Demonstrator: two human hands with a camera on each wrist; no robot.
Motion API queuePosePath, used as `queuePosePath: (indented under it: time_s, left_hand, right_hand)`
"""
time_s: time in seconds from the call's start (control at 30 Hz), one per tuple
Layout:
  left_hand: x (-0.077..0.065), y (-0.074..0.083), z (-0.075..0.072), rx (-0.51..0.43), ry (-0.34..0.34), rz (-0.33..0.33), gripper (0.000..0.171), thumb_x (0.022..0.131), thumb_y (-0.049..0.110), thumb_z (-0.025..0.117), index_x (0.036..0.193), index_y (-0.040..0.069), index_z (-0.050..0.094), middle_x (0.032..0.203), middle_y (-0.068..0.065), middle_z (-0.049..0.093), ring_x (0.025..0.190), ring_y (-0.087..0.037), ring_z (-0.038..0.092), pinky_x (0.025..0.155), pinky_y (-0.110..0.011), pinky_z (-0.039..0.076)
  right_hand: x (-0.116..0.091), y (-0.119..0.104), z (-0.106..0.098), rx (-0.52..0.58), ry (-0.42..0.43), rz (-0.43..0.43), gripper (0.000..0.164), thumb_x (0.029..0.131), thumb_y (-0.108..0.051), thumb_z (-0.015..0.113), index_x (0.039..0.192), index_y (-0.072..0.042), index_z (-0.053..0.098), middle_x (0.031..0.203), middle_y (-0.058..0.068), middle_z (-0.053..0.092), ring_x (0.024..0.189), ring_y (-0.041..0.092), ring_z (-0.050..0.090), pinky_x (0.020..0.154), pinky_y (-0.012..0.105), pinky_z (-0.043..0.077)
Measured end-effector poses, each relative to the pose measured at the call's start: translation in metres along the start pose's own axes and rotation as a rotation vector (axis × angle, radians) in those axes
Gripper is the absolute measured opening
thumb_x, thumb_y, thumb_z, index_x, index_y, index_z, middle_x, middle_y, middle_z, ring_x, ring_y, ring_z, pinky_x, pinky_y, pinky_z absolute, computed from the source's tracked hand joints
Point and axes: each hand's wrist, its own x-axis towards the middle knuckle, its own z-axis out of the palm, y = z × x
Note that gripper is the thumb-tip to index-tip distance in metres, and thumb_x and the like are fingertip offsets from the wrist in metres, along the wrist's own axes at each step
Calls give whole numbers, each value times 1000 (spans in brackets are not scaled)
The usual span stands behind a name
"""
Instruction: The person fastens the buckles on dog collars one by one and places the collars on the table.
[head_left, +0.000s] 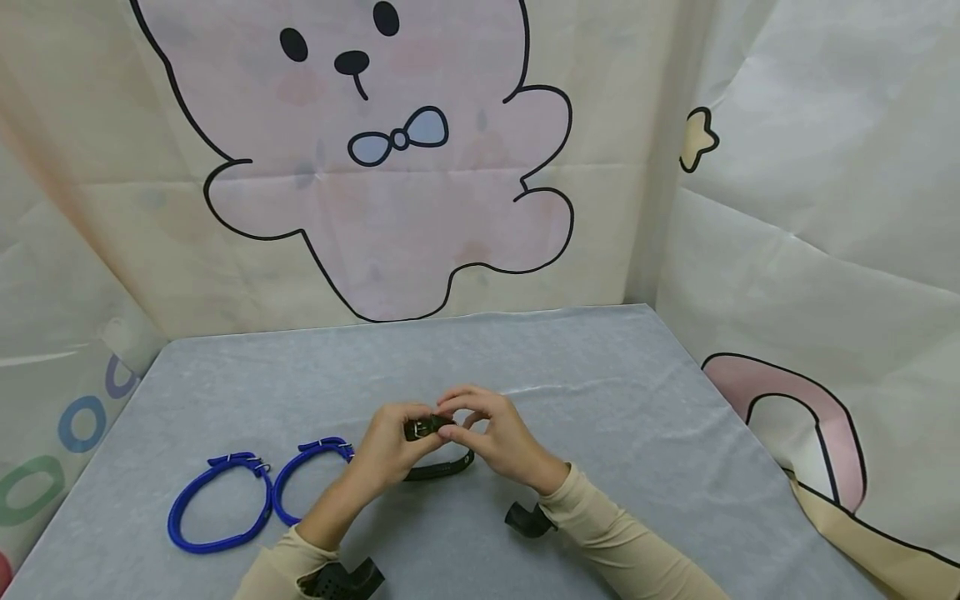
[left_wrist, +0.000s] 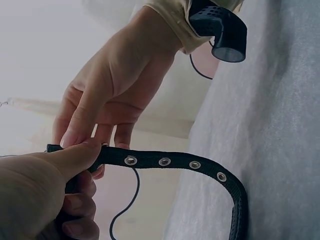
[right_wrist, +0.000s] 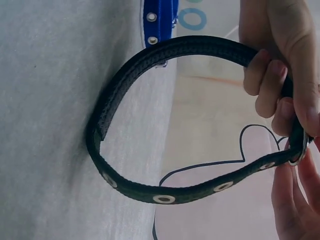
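A dark collar (head_left: 440,472) with metal eyelets is bent into a loop in front of me, its lower part close to the table. My left hand (head_left: 384,443) grips it beside the metal buckle (head_left: 421,427), fingers curled round the band in the right wrist view. At the buckle, the thumb and fingers of my right hand (head_left: 491,432) pinch the strap. The left wrist view shows the row of eyelets along the dark strap (left_wrist: 180,162). In the right wrist view the strap runs into the buckle frame (right_wrist: 299,156); fingers partly hide that spot.
Two blue collars lie looped on the grey-covered table (head_left: 600,375) to the left: one blue collar (head_left: 177,510) farther out, the other blue collar (head_left: 280,487) partly behind my left forearm. Printed cloth walls (head_left: 480,233) stand behind and at both sides.
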Motion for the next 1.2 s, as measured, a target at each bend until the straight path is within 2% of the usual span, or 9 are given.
queuePosePath:
  time_s: [0.13,0.27,0.47,0.63,1.0,1.2]
  left_hand:
    - [1,0,1,-19,-2,-32,8,88,13,79,94,9,78,81,-1,72,61,0,50,54,-21,46]
    - [1,-1,1,-49,-1,-74,14,87,16,80,99,9,78,85,-3,74,59,-2,50,52,-21,44]
    - [1,-2,1,-66,12,-79,19,87,18,81,100,6,78,87,-6,75,59,-2,50,52,-22,43]
    - [1,-4,4,-48,-3,-87,19,86,19,82,100,7,78,84,-4,74,59,0,50,52,-21,44]
    - [1,-7,6,-3,-23,-115,17,86,17,81,101,10,78,86,-1,75,62,-1,53,54,-22,46]
    - [2,-8,5,-52,-21,-127,19,88,14,79,106,11,76,81,0,71,61,-3,51,54,-22,44]
  right_hand:
    - [1,-1,-2,35,-8,15,18,93,-8,71,112,-7,70,121,17,68,109,25,65,81,31,57]
    - [3,0,-5,49,5,47,16,97,-7,67,112,-6,66,113,14,70,105,21,66,86,32,56]
    - [3,1,-7,80,17,56,20,98,-5,64,117,-1,66,110,18,71,103,15,67,88,32,56]
    - [3,2,-9,115,44,48,23,98,-5,64,120,1,68,112,21,72,103,11,67,87,33,57]
    - [5,4,-12,232,33,52,20,103,-6,55,122,0,61,108,26,70,98,27,69,81,34,59]
    - [5,7,-10,204,88,55,34,105,-5,50,139,-1,54,108,31,66,96,31,70,75,38,61]
